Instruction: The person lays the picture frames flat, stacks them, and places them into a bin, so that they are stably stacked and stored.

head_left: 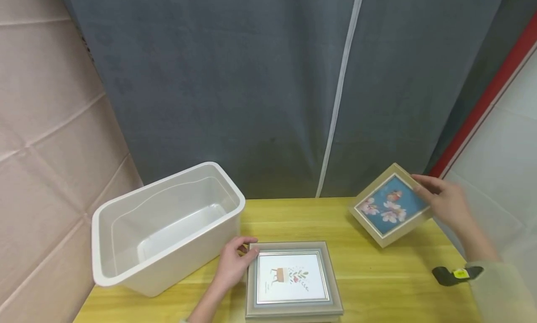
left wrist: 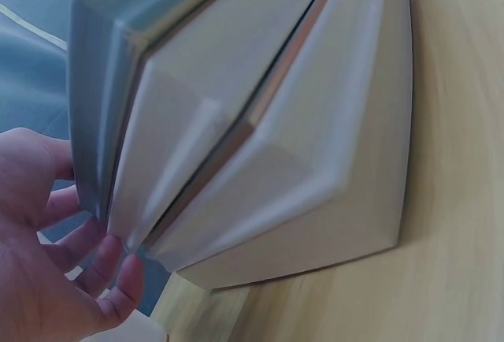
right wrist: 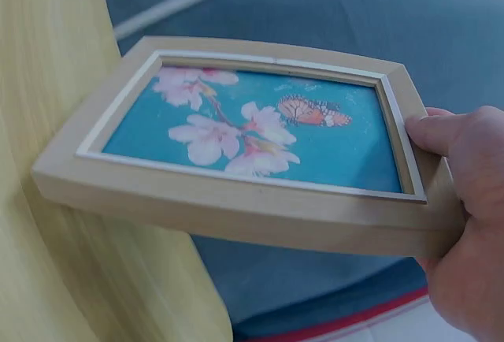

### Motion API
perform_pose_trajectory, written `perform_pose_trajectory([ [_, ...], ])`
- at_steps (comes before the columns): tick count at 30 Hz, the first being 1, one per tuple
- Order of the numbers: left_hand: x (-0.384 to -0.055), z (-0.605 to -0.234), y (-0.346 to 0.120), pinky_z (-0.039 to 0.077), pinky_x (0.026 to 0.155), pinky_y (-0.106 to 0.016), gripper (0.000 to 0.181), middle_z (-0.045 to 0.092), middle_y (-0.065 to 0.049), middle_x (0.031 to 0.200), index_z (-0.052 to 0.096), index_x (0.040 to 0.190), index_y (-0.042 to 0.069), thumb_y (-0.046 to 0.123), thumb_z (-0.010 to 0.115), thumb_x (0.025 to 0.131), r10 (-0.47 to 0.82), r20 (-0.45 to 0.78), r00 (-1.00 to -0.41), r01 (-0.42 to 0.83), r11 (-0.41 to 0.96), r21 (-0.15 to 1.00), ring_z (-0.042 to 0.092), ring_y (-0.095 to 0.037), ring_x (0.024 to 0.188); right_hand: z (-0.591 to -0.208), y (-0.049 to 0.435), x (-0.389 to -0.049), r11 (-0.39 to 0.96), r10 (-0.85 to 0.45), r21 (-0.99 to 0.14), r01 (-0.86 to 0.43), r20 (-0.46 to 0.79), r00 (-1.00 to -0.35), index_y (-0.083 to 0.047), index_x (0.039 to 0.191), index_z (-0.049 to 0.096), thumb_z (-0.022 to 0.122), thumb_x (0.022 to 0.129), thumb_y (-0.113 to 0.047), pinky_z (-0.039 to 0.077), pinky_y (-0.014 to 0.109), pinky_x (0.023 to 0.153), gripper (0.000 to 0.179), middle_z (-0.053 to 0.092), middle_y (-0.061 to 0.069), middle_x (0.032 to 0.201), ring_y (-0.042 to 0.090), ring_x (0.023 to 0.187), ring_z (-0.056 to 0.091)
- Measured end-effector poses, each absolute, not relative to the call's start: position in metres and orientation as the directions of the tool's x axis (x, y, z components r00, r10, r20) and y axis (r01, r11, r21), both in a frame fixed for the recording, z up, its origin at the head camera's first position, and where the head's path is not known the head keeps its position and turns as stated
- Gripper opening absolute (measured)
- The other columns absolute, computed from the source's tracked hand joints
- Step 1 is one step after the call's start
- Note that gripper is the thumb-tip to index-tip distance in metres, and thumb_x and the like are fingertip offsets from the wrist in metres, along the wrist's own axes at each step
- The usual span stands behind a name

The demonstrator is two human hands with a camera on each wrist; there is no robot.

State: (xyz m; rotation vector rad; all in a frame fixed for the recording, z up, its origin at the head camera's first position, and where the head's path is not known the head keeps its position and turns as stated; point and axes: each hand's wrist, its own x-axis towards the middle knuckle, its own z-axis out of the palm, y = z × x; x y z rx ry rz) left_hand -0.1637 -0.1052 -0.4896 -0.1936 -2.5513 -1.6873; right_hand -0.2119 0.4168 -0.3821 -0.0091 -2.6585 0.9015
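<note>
My right hand (head_left: 450, 204) grips a beige picture frame (right wrist: 260, 208) by one end, thumb on its face and the other fingers underneath. Pink blossoms and a butterfly on blue fill its picture. The frame is tilted, its far end from the hand low over the table. My left hand (head_left: 235, 262) holds the back left corner of a silver picture frame (head_left: 293, 309), which shows a deer-like drawing with flowers. This frame lies on top of a stack; pale frames (left wrist: 315, 145) show beneath it in the left wrist view, with left fingertips at their edges.
A white plastic bin (head_left: 184, 262) stands at the left of the wooden table (head_left: 289, 220), with nothing inside. Grey curtain (head_left: 251, 104) hangs behind the table. Pale panels flank both sides, with a red strip (head_left: 482, 104) at the right.
</note>
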Motion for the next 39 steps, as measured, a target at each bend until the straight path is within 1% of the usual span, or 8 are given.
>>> perform_pose_trajectory([
  [3,-0.163,-0.491,-0.105,0.053,0.065,-0.025,0.027,0.067,-0.005,0.1,0.074,0.111,0.001,0.011,0.078,0.087,0.065,0.147,-0.987,0.16,0.382,0.91,0.057,-0.019,0.086,-0.376,0.405,-0.201,0.78,0.116,-0.615,-0.117,0.326,-0.938,-0.006,0.14,0.062,0.062,0.104,-0.032,0.044,0.013,0.064,0.045,0.069,0.018,0.119,-0.007,0.08,0.054],
  [7,-0.164,-0.491,-0.105,0.054,0.065,-0.025,0.026,0.068,-0.005,0.102,0.075,0.111,0.002,0.012,0.078,0.087,0.075,0.157,-0.985,0.173,0.38,0.909,0.057,-0.018,0.085,-0.364,0.388,-0.185,0.725,0.124,-0.673,-0.146,0.336,-0.934,-0.009,0.14,0.063,0.065,0.102,-0.033,0.047,0.012,0.065,0.045,0.066,-0.017,0.109,-0.004,0.08,0.058],
  [10,-0.165,-0.492,-0.104,0.054,0.065,-0.024,0.026,0.067,-0.004,0.101,0.075,0.112,0.002,0.012,0.078,0.087,0.074,0.151,-0.986,0.167,0.376,0.912,0.057,-0.018,0.085,-0.354,0.373,-0.173,0.685,0.129,-0.714,-0.146,0.316,-0.94,-0.011,0.14,0.063,0.066,0.101,-0.035,0.049,0.012,0.066,0.046,0.061,-0.029,0.101,0.0,0.08,0.062],
  [19,-0.166,-0.487,-0.101,0.053,0.073,-0.025,0.03,0.068,-0.005,0.103,0.074,0.113,0.004,0.013,0.08,0.085,0.066,0.179,-0.982,0.19,0.382,0.904,0.057,-0.02,0.09,-0.342,0.329,-0.152,0.591,0.078,-0.789,-0.169,0.265,-0.961,-0.014,0.139,0.064,0.067,0.101,-0.032,0.056,0.019,0.067,0.043,0.067,-0.024,0.106,0.007,0.083,0.068],
  [27,-0.162,-0.456,-0.084,0.052,0.095,-0.042,0.035,0.073,0.0,0.114,0.074,0.118,0.01,0.018,0.083,0.086,0.064,0.34,-0.938,0.341,0.335,0.878,0.064,-0.024,0.108,-0.352,0.294,-0.142,0.428,-0.067,-0.833,-0.352,0.359,-0.931,-0.006,0.13,0.069,0.067,0.099,-0.004,0.06,0.026,0.065,0.031,0.072,-0.015,0.109,0.01,0.083,0.071],
  [30,-0.159,-0.44,-0.076,0.053,0.099,-0.042,0.037,0.072,-0.003,0.119,0.072,0.122,0.007,0.011,0.082,0.087,0.102,0.425,-0.899,0.437,0.202,0.876,0.064,-0.024,0.112,-0.355,0.285,-0.14,0.374,-0.096,-0.842,-0.388,0.381,-0.92,-0.004,0.127,0.07,0.066,0.097,0.002,0.06,0.026,0.064,0.031,0.074,-0.011,0.108,0.012,0.081,0.071],
  [35,-0.156,-0.423,-0.068,0.051,0.103,-0.042,0.046,0.064,-0.023,0.13,0.061,0.133,-0.006,-0.006,0.073,0.089,0.245,0.574,-0.781,0.562,-0.126,0.818,0.061,-0.027,0.124,-0.364,0.27,-0.133,0.254,-0.123,-0.862,-0.438,0.421,-0.899,-0.007,0.125,0.072,0.064,0.094,0.011,0.06,0.026,0.064,0.036,0.075,-0.007,0.109,0.012,0.082,0.071],
  [39,-0.155,-0.415,-0.065,0.045,0.11,-0.044,0.051,0.057,-0.027,0.139,0.053,0.14,-0.007,-0.003,0.071,0.093,0.336,0.629,-0.701,0.58,-0.245,0.777,0.055,-0.03,0.132,-0.37,0.261,-0.129,0.175,-0.14,-0.871,-0.459,0.439,-0.887,-0.008,0.124,0.073,0.062,0.093,0.015,0.06,0.026,0.064,0.04,0.075,-0.006,0.111,0.011,0.082,0.072],
])
